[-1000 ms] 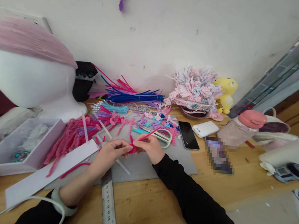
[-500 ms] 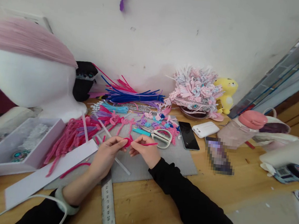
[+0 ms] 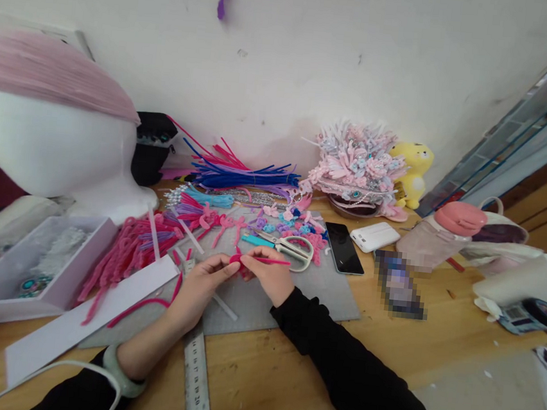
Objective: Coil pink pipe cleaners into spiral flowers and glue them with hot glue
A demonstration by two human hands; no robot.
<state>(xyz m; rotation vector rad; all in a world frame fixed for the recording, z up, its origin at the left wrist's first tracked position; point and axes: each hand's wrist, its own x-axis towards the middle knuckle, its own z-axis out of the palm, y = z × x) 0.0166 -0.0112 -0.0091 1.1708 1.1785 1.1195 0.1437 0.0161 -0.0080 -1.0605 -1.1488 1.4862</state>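
Observation:
A small coil of bright pink fuzzy stem sits between both hands' fingertips, above the grey mat. My left hand pinches it from the left. From the right, my right hand grips the same stem, whose straight end points right past the fingers. Just behind my right hand lie scissors with white handles and a teal strip. A steel ruler runs under my left wrist toward the front edge.
Pink stems and a white box lie left, near a white mannequin head. Behind are blue stems and a pink decorated headpiece. A black phone, white device and bottle stand right.
The pink coil has turned and is now more covered by the fingers. My left hand has moved slightly right, and its fingers have shifted on the stem.

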